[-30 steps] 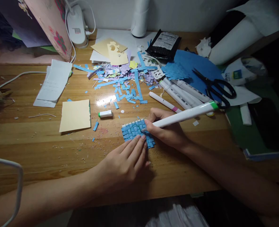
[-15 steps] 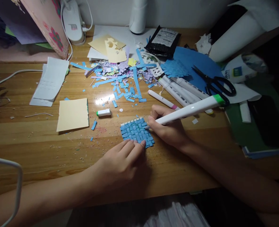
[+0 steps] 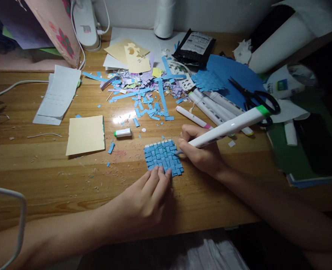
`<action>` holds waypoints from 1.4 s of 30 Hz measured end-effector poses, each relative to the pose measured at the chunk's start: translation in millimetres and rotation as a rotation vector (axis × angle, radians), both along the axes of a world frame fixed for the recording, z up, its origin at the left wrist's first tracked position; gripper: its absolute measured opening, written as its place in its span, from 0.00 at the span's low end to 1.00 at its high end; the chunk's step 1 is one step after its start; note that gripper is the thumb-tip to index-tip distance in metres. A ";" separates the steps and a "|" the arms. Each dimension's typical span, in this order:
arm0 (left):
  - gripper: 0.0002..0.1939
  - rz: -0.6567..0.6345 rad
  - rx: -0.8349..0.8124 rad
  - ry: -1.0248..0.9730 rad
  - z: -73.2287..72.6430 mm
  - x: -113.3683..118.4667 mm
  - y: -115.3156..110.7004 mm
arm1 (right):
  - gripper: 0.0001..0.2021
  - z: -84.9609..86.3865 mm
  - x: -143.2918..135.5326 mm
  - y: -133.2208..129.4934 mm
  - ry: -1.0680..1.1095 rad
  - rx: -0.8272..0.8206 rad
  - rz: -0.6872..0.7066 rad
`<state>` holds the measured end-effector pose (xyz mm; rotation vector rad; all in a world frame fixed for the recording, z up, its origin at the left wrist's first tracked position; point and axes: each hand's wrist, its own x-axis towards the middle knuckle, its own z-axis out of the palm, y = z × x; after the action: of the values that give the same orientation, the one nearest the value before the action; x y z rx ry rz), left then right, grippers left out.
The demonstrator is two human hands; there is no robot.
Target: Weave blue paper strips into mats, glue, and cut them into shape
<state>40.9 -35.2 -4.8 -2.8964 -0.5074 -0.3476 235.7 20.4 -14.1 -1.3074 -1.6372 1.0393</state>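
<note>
A small woven blue paper mat (image 3: 163,153) lies flat on the table, with a thin green curved line drawn across its upper part. The fingertips of my left hand (image 3: 147,198) are curled and press its lower edge against the wood. My right hand (image 3: 202,153) is closed around a white marker (image 3: 228,129) with a green end. The marker slants up to the right, and its tip touches the mat's right side. Left of the mat lies a short white cap with a green end (image 3: 123,132).
A cream paper square (image 3: 85,135) lies on the left. Blue and purple paper scraps (image 3: 143,84) are heaped behind the mat. Several markers (image 3: 208,108), black scissors (image 3: 253,95) and blue paper (image 3: 233,75) sit at right. A white cable (image 3: 21,225) loops at lower left.
The marker tip has shifted slightly right and down along the mat, and the green line reaches farther right. My left hand's fingers have moved slightly on the lower edge.
</note>
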 end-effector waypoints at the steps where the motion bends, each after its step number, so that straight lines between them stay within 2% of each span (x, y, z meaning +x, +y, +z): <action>1: 0.18 0.000 -0.002 0.000 0.1 0.3 -0.3 | 0.15 0.1 -0.1 -0.2 0.025 -0.002 0.008; 6: 0.18 0.004 0.028 0.001 -0.6 0.8 -2.3 | 0.14 -0.8 0.2 -0.9 0.082 -0.053 0.079; 18: 0.18 0.004 0.055 -0.013 0.3 0.3 -3.2 | 0.14 3.5 -0.6 -1.6 -0.158 0.011 0.210; 31: 0.19 -0.002 0.044 -0.002 -0.4 0.5 -1.2 | 0.15 0.9 3.7 0.0 -0.125 -0.043 0.118; 42: 0.18 0.012 0.056 -0.021 -0.4 1.3 -2.4 | 0.16 0.8 0.7 2.1 -0.078 -0.026 0.037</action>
<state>42.2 -37.6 -5.2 -2.8374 -0.5099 -0.3849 236.4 22.5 -13.3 -1.3542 -1.7168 1.0466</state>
